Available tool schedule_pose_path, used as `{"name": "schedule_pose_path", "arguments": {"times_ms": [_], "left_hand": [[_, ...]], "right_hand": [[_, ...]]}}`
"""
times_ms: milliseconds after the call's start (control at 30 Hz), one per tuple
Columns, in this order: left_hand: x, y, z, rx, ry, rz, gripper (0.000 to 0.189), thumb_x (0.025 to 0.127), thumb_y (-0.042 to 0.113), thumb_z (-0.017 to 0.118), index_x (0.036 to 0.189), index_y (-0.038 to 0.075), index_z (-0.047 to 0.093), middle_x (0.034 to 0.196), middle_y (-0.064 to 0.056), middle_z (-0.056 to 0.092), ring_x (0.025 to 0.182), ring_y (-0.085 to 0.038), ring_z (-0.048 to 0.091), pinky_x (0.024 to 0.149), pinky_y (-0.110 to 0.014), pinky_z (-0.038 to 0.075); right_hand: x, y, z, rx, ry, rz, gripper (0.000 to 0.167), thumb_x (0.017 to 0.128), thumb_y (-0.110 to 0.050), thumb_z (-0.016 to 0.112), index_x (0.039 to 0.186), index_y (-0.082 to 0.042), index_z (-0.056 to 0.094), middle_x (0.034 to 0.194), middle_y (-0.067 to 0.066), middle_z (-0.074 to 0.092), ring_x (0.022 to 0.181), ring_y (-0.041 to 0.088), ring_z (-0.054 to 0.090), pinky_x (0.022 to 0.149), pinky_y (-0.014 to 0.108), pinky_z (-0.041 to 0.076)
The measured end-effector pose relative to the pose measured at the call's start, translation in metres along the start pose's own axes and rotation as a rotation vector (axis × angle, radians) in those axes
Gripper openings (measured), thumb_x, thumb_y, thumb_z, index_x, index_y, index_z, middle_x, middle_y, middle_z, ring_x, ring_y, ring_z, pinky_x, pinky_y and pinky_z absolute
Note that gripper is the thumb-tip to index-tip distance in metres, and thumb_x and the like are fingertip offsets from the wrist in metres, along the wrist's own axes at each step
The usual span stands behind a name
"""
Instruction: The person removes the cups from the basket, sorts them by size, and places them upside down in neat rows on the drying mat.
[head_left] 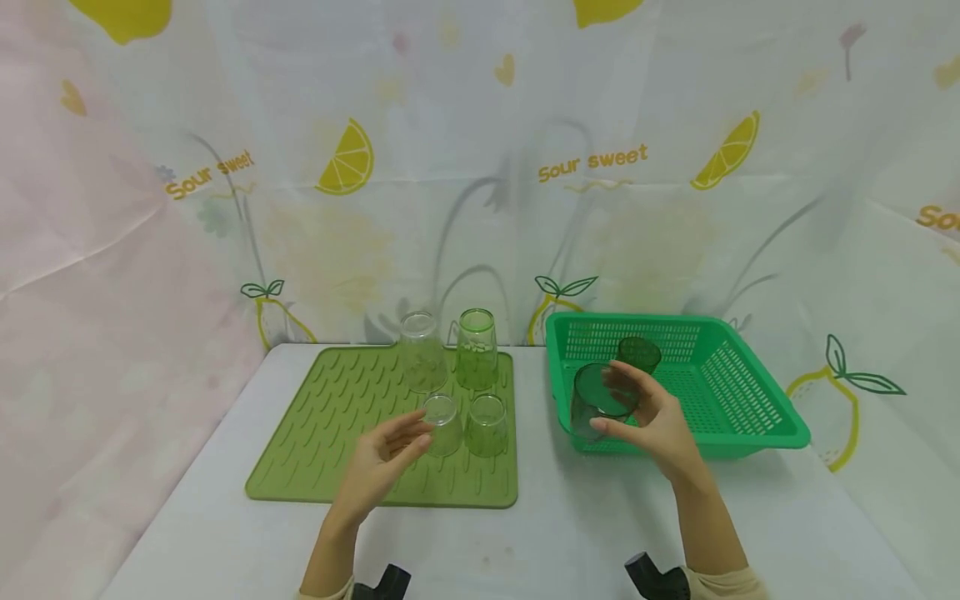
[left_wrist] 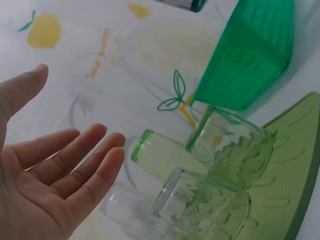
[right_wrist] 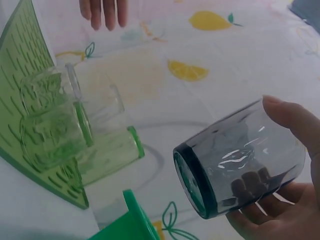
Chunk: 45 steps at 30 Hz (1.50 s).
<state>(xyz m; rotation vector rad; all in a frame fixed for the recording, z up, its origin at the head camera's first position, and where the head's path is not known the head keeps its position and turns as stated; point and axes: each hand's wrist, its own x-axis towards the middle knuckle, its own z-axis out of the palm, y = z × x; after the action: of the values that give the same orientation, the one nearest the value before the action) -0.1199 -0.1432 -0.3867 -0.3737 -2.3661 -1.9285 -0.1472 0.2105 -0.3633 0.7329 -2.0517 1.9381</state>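
My right hand grips a smoky blue-grey glass tumbler, thumb on one side and fingers on the other, above the near left rim of the green basket. In the right wrist view its thick base points to the lower left. My left hand hangs over the green drying mat, its fingers loosely spread and nothing in them. Close by stand a short clear glass and a short green-tinted glass. Behind them are a tall clear glass and a tall green-tinted glass.
Inside the basket, toward its back left, lies another dark glass. Mat and basket rest on a white table, with the basket to the right of the mat. A lemon-printed cloth hangs behind the table.
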Motion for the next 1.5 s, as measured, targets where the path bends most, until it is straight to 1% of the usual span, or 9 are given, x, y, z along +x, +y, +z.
{"name": "schedule_pose_path", "arguments": {"times_ms": [200,333,567,667,867,1033,1167,1333,1500], "left_hand": [[0.01,0.008,0.016,-0.033,-0.076,0.058,0.047,0.09,0.01,0.063,0.132,-0.006,0.048,0.117,-0.02,0.063,0.104,-0.017,0.062,0.091,-0.024,0.049],[0.016,0.014,0.028,-0.041,-0.161,0.087,0.048,0.091,0.011,0.061,0.133,-0.006,0.046,0.119,-0.023,0.06,0.107,-0.028,0.061,0.091,-0.025,0.049],[0.022,0.026,0.045,-0.025,-0.293,0.114,0.051,0.092,0.016,0.061,0.137,-0.003,0.043,0.123,-0.021,0.059,0.107,-0.03,0.061,0.089,-0.029,0.051],[0.025,0.029,0.051,-0.02,-0.327,0.098,0.056,0.091,0.019,0.063,0.139,-0.001,0.041,0.126,-0.023,0.056,0.106,-0.03,0.061,0.087,-0.031,0.052],[0.027,0.037,0.059,0.051,-0.359,0.062,0.07,0.085,0.021,0.071,0.142,0.001,0.036,0.13,-0.023,0.05,0.102,-0.031,0.061,0.08,-0.028,0.055],[0.029,0.046,0.064,0.201,-0.386,0.087,0.077,0.081,0.025,0.075,0.141,-0.004,0.035,0.132,-0.023,0.049,0.099,-0.031,0.061,0.073,-0.027,0.054],[0.03,0.051,0.07,0.314,-0.365,0.118,0.078,0.079,0.029,0.076,0.138,-0.007,0.038,0.129,-0.022,0.052,0.105,-0.032,0.058,0.079,-0.036,0.052],[0.031,0.052,0.077,0.292,-0.343,0.078,0.082,0.077,0.031,0.077,0.138,-0.008,0.038,0.13,-0.023,0.051,0.11,-0.034,0.055,0.083,-0.042,0.05],[0.03,0.053,0.083,0.35,-0.277,0.051,0.084,0.076,0.035,0.078,0.137,-0.007,0.038,0.132,-0.023,0.049,0.112,-0.037,0.052,0.084,-0.047,0.049]], "right_hand": [[0.0,0.002,0.025,-0.046,-0.068,-0.065,0.071,0.07,0.017,0.071,0.133,0.014,0.038,0.124,0.005,0.055,0.114,0.009,0.052,0.095,0.017,0.043],[-0.001,0.003,0.041,-0.091,-0.099,-0.032,0.072,0.071,0.011,0.074,0.134,0.01,0.04,0.124,0.009,0.054,0.114,0.008,0.052,0.096,0.016,0.042],[-0.003,0.005,0.063,-0.147,-0.141,0.024,0.076,0.071,-0.002,0.079,0.137,0.001,0.041,0.126,0.017,0.052,0.117,0.032,0.05,0.099,0.022,0.043],[-0.005,0.007,0.07,-0.186,-0.148,0.039,0.077,0.072,-0.007,0.081,0.138,-0.003,0.042,0.128,0.014,0.051,0.119,0.033,0.048,0.101,0.028,0.042],[-0.007,0.01,0.08,-0.295,-0.145,-0.009,0.074,0.073,-0.012,0.081,0.137,-0.005,0.044,0.125,0.008,0.052,0.117,0.03,0.05,0.095,0.049,0.045],[-0.009,0.009,0.088,-0.391,-0.142,-0.066,0.072,0.071,-0.013,0.081,0.134,-0.001,0.046,0.123,0.011,0.052,0.107,0.025,0.053,0.086,0.041,0.052],[-0.009,0.008,0.094,-0.459,-0.133,-0.117,0.073,0.07,-0.014,0.081,0.131,0.004,0.048,0.122,0.015,0.052,0.105,0.021,0.053,0.081,0.034,0.053],[-0.011,0.005,0.099,-0.545,-0.115,-0.133,0.074,0.068,-0.016,0.082,0.13,0.006,0.048,0.122,0.013,0.052,0.106,0.023,0.054,0.082,0.036,0.053],[-0.014,0.005,0.103,-0.645,-0.065,-0.173,0.076,0.065,-0.015,0.084,0.129,0.006,0.049,0.121,0.014,0.053,0.109,0.028,0.054,0.083,0.042,0.052]]}}
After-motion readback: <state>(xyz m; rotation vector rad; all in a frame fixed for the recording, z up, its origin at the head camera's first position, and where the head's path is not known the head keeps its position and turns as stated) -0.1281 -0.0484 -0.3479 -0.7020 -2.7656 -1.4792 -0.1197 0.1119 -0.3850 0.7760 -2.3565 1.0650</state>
